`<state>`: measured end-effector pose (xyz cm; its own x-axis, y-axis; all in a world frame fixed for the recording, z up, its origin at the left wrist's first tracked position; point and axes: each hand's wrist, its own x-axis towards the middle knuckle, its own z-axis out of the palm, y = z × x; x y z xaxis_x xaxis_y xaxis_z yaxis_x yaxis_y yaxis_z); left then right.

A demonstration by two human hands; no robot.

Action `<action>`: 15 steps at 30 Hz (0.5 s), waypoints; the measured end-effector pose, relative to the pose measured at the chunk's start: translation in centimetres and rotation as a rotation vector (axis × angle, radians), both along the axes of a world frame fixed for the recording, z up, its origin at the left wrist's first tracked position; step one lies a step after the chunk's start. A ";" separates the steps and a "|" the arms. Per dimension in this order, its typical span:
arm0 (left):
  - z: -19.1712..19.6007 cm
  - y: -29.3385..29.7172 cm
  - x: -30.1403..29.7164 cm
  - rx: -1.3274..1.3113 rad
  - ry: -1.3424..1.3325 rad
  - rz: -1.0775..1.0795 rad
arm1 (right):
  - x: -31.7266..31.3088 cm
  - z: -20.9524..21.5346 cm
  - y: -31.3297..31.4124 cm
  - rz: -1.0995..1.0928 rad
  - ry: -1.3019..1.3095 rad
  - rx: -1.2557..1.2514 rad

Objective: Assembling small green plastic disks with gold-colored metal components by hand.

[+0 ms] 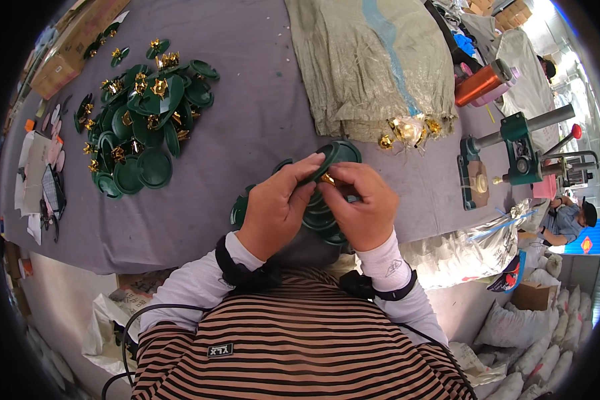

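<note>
Between my hands, near the table's front edge, a dark green round disc is tilted up. My left hand is closed on its left side, thumb and fingers pinching the rim. In the fingertips of my right hand is a small gold crown-shaped piece, held against the disc. Beneath and behind both hands lie several more green discs, partly hidden by them. Far left, a heap of green discs with gold crown pieces on them is spread over the table.
A woven sack lies at the back, with loose gold pieces at its mouth. To the right stand a green hand press with a red-knobbed lever and an orange bottle. Cartons and papers line the left edge. A person sits farther right.
</note>
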<state>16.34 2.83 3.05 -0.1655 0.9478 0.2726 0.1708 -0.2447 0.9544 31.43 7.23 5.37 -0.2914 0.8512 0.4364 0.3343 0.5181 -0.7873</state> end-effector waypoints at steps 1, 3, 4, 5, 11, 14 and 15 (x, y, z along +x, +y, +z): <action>-0.5 -0.1 -0.2 0.055 0.035 -0.017 | 0.1 0.1 -0.1 0.025 0.014 -0.109; -0.7 0.0 -0.5 0.109 0.070 -0.037 | 0.6 -0.1 0.3 0.080 0.262 -0.453; -0.7 0.1 -0.6 0.166 0.105 -0.041 | 0.8 -0.4 0.5 0.132 0.511 -0.795; -0.7 0.1 -0.6 0.223 0.139 -0.044 | 0.9 -0.6 0.7 0.157 0.592 -0.888; -0.9 0.3 -0.8 0.241 0.048 -0.094 | 1.2 -1.4 0.8 0.223 0.827 -1.102; 0.3 -0.8 -0.3 -0.049 -0.069 -0.021 | 0.4 -0.4 0.2 0.165 0.535 -0.601; 0.5 -0.8 -0.3 -0.048 -0.069 -0.020 | 0.4 -0.2 0.4 0.166 0.534 -0.601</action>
